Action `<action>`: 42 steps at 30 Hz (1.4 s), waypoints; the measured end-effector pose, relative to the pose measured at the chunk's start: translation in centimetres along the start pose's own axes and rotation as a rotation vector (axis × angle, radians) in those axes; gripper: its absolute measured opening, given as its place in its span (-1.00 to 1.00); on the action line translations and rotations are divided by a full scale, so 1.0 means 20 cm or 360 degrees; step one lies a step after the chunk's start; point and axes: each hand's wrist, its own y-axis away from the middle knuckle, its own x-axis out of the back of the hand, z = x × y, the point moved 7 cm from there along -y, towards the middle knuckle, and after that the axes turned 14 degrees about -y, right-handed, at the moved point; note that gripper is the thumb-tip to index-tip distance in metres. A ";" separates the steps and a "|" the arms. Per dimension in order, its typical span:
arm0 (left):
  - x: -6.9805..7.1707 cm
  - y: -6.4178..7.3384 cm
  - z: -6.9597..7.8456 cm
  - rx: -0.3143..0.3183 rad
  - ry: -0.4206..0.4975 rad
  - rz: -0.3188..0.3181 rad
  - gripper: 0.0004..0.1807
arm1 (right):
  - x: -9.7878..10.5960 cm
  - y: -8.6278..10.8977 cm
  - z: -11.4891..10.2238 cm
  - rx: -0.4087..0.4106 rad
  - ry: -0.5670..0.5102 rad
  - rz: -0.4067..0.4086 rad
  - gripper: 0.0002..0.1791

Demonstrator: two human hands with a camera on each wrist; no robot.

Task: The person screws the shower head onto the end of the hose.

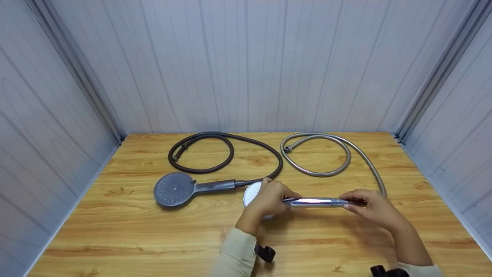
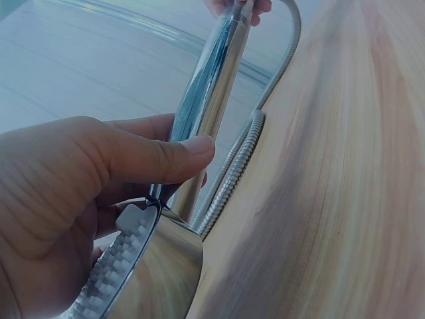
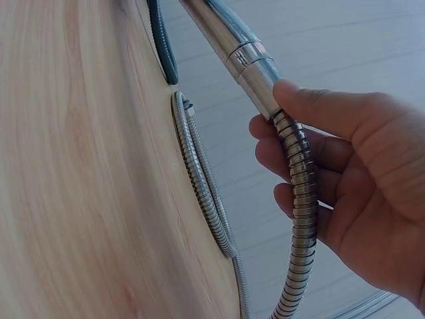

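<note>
A chrome shower head (image 1: pixel 311 202) with a white nozzle face lies across between the two hands, its handle pointing right. My left hand (image 1: pixel 271 198) grips it at the neck, thumb along the handle in the left wrist view, and covers part of the face. At the handle's end, my right hand (image 1: pixel 374 209) pinches the smooth metal hose nut (image 3: pixel 260 86) between thumb and fingers. From that nut the ribbed silver shower hose (image 3: pixel 303 212) runs down past the curled fingers. Nut and handle end meet in line.
Left of the hands, a dark grey shower head (image 1: pixel 175 189) lies face up, joined to a coiled black hose (image 1: pixel 201 170). The silver hose's loop (image 1: pixel 319 174) rests at the back right, its free end (image 1: pixel 287 149) inside. Pale panel walls (image 1: pixel 246 69) enclose the wooden table (image 1: pixel 153 246).
</note>
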 end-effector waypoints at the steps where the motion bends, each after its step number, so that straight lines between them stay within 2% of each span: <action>1: 0.00 0.00 0.00 0.0001 -0.0001 0.0002 -0.61 | 0.00 0.00 0.00 -0.0002 -0.0003 -0.0001 -0.73; 9: 0.01 0.01 0.01 -0.0004 -0.0019 0.0017 -0.60 | 0.00 0.00 0.01 -0.0047 -0.0082 -0.0017 -0.71; 20: 0.01 0.00 0.01 0.0014 -0.0002 -0.0021 -0.58 | -0.01 0.00 0.00 -0.0040 -0.0094 -0.0019 -0.73; 29: 0.01 0.00 0.01 -0.0012 -0.0002 0.0012 -0.58 | 0.00 0.01 0.00 -0.0064 -0.0097 -0.0001 -0.72; 38: 0.00 0.01 0.01 -0.0001 0.0015 -0.0016 -0.61 | 0.01 0.00 -0.01 0.0089 0.0005 0.0093 -0.73; 42: 0.00 0.00 0.01 0.0006 0.0008 -0.0018 -0.62 | 0.01 -0.01 -0.01 0.0103 -0.0003 0.0093 -0.75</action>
